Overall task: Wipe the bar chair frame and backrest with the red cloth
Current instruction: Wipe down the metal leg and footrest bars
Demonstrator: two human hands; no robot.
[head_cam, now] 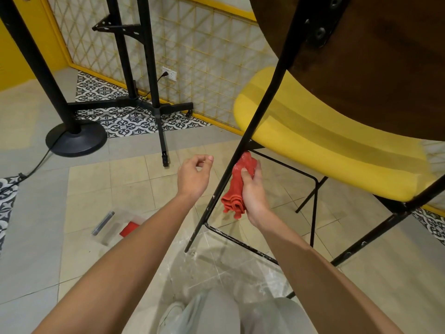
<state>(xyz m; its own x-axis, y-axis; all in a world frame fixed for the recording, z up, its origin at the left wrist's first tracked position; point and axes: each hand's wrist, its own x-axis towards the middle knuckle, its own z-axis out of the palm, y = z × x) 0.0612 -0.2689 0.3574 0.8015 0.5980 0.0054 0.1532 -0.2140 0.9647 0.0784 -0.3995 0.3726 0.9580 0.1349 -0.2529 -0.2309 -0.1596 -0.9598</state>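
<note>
Gripping the red cloth (237, 186), the right hand (254, 194) is pressing its upper end against the black frame leg (210, 202) of the bar chair, just below the yellow seat (325, 145). The left hand (192, 177) is hovering beside the leg, fingers loosely curled and holding nothing.

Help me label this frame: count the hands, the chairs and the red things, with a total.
Hands: 2 (left hand, right hand)
Chairs: 1 (chair)
Red things: 2 (cloth held by the right hand, red piece on the floor)
Total: 5
</note>
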